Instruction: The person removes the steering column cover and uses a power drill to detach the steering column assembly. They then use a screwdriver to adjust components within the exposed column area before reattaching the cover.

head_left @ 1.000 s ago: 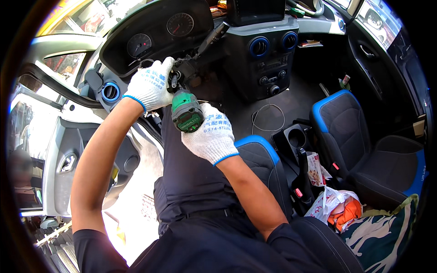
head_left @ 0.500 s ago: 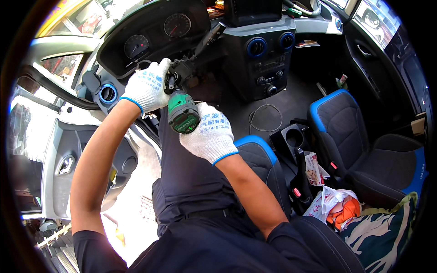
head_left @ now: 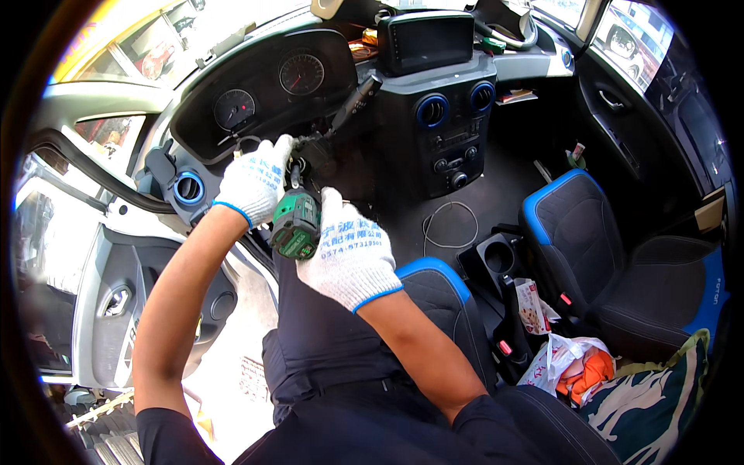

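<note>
Head view, and from where I stand beside the seat I start at the left: the grey door panel (head_left: 116, 298) hangs open, and next comes a round air vent (head_left: 188, 187) ringed in blue. The person's left hand (head_left: 252, 186), in a white knitted glove, is up at the dark steering column, near the tool's nose; its fingertips are partly hidden, so I cannot tell what that grip has hold of. The instrument cluster (head_left: 267, 93) sits above it. Just right of the left glove is the green-and-black power tool (head_left: 296, 225), over the person's lap, nose toward the column. The right hand (head_left: 347, 252), gloved too, has its grip wrapped on the tool (the handle itself is hidden under the palm). Farther right, a thin cable (head_left: 451, 226) lies looped on the floor, then a plastic bag (head_left: 570, 368) with something orange inside, and the blue-trimmed passenger seat (head_left: 581, 229).
</note>
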{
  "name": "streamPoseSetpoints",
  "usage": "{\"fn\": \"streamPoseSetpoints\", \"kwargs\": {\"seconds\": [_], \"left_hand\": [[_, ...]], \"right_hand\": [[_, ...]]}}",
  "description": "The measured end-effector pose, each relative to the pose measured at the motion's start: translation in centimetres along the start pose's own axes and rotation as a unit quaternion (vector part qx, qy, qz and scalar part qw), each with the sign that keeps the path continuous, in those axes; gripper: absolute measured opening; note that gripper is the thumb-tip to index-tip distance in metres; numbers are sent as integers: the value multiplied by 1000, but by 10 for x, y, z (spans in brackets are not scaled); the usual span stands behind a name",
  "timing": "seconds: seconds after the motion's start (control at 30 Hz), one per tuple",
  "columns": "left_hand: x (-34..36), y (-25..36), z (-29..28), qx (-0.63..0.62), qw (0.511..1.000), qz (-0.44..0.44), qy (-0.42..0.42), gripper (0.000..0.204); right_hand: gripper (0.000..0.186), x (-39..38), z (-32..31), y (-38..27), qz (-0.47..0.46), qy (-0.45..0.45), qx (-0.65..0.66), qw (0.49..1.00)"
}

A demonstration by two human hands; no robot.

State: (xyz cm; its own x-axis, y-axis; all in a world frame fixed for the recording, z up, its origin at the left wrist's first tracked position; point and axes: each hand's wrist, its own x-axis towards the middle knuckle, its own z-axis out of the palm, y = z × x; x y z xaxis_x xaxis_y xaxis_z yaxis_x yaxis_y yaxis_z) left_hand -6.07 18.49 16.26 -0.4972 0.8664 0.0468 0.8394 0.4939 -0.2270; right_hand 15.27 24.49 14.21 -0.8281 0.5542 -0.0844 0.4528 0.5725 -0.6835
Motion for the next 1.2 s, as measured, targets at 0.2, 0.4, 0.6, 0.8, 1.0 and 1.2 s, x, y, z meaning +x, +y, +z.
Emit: {"fn": "streamPoseSetpoints", "kwargs": {"seconds": [0.2, 0.4, 0.6, 0.8, 1.0, 1.2], "left_hand": [[-4, 8, -14, -11, 1000, -3, -15, 77], [-4, 7, -19, -8, 999, -7, -43, 94], [-4, 9, -18, -6, 999, -6, -31, 93], [-7, 10, -16, -11, 1000, 1, -5, 83], [-6, 17, -26, -7, 999, -13, -40, 99], [-10, 15, -22, -4, 1000, -1, -7, 86]], "right_hand": [[70, 6, 12, 17, -23, 20, 29, 999], [64, 7, 17, 22, -34, 31, 44, 998], [64, 6, 13, 24, -26, 24, 67, 997], [59, 3, 24, 29, -30, 44, 60, 997], [57, 8, 16, 43, -52, 5, 70, 996], [60, 7, 11, 36, -42, -34, 25, 998]]}}
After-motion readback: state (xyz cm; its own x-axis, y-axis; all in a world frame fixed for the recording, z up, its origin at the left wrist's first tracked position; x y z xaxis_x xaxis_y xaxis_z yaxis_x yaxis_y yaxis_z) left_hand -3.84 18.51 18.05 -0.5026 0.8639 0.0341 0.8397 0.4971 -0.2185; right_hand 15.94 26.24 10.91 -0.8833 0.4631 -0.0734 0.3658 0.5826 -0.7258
